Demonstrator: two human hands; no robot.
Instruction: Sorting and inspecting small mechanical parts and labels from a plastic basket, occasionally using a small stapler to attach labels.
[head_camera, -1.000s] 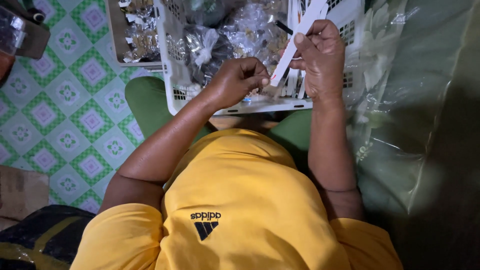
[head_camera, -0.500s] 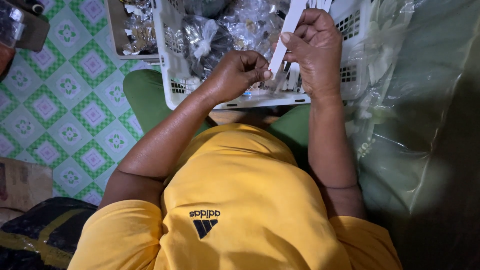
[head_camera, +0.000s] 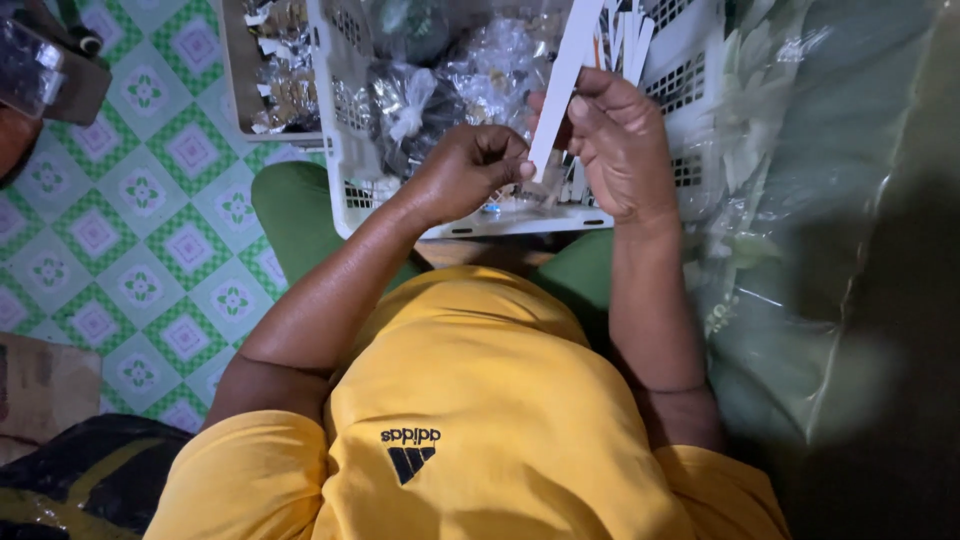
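While the person sits with the white slotted plastic crate (head_camera: 345, 120) drawn up against the knees, both hands work over its near rim. The right hand (head_camera: 625, 145) holds a long white card strip (head_camera: 562, 75) upright, thumb pressed on its face and the other fingers curled behind, so the strip is clamped near its lower end and rises out of the top of the view. The left hand (head_camera: 470, 175) is closed in a loose fist, its fingertips pinched together at the strip's bottom edge; whether a small part sits between them is hidden. Inside the crate lie knotted clear plastic bags (head_camera: 440, 85) of small shiny pieces, and more white strips (head_camera: 630, 40) stand against its far right wall. A second tray (head_camera: 235, 80) of similar pieces rests just beside the crate on the green patterned floor (head_camera: 130, 230). As a judgement, the step in hand is fitting something to the strip's lower end; any following move would call for a steady right-hand grip and fine fingertip control on the left.
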